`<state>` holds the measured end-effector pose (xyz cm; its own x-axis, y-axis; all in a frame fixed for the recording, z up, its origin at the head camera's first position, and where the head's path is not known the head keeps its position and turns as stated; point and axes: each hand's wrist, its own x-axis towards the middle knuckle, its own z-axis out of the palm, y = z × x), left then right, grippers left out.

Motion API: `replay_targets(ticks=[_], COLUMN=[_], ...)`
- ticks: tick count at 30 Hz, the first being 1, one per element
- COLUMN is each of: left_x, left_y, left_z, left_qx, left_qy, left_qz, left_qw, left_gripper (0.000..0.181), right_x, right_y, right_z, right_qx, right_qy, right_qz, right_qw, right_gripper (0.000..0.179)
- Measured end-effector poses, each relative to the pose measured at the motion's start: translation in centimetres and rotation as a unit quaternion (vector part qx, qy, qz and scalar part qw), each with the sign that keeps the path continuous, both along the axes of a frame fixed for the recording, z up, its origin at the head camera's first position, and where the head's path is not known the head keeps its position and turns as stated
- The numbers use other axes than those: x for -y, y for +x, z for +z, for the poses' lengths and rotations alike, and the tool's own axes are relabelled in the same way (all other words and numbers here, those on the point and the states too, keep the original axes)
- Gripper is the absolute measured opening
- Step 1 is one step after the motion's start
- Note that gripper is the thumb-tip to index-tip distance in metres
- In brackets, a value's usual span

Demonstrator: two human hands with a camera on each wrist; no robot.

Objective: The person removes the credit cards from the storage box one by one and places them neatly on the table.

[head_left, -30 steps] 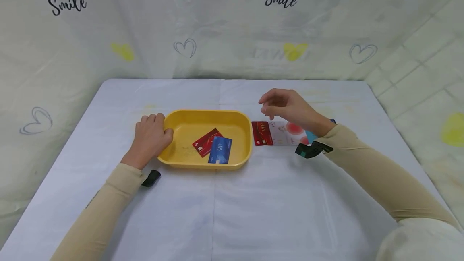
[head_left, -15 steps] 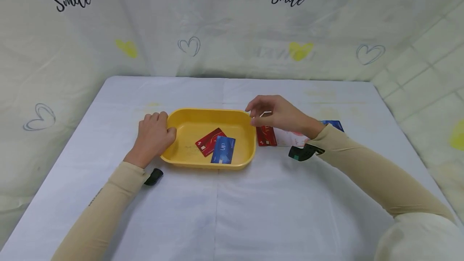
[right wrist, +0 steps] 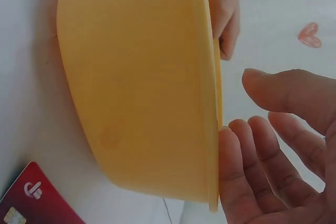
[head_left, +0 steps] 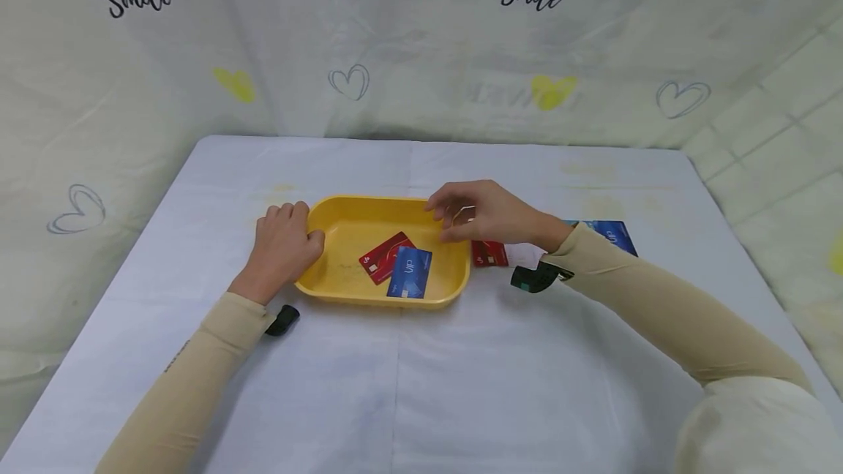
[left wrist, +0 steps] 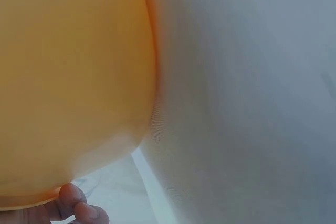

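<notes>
A yellow plastic tray (head_left: 339, 240) stands on the table, holding a red card (head_left: 380, 260) partly under a blue card (head_left: 411, 273). My left hand (head_left: 282, 246) grips the tray's left end, its fingertips (left wrist: 71, 195) showing at the rim in the left wrist view. Over the tray's right end hovers my right hand (head_left: 484, 212), fingers loosely bent and thumb apart, with nothing held. In the right wrist view its fingers (right wrist: 230, 150) are close against the rim; whether they touch is unclear. Beneath that wrist lies another red card (head_left: 489, 254), partly hidden.
More cards lie right of the tray: a whitish one (head_left: 522, 256) and a blue one (head_left: 609, 234), partly covered by the right hand and sleeve. White cloth covers the table (head_left: 527, 386). A printed curtain (head_left: 428, 42) hangs behind the far edge.
My right hand has moved left and slightly down, from above the table cards to the tray's right end. My left hand keeps its grip. The head view has shifted slightly.
</notes>
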<state>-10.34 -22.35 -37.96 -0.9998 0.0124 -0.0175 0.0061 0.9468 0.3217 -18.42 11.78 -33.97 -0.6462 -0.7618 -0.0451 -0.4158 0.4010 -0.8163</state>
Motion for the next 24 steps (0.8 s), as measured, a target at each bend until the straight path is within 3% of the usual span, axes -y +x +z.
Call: replay_targets(ticks=[9, 24], left_x=[0.1, -0.1], left_y=[0.1, -0.1], left_z=[0.1, -0.1], left_qx=[-0.002, -0.007], left_qy=[-0.001, -0.013], left_qz=[-0.002, -0.004], left_qw=[1.0000, 0.9999], left_gripper=[0.025, 0.023], right_x=[2.1, 4.0], right_y=[0.4, 0.1], right_z=[0.3, -0.7], right_qx=[0.007, -0.010], right_qy=[0.017, 0.052], right_qz=[0.032, 0.091], right_qw=[0.9993, 0.9944], right_gripper=[0.045, 0.042])
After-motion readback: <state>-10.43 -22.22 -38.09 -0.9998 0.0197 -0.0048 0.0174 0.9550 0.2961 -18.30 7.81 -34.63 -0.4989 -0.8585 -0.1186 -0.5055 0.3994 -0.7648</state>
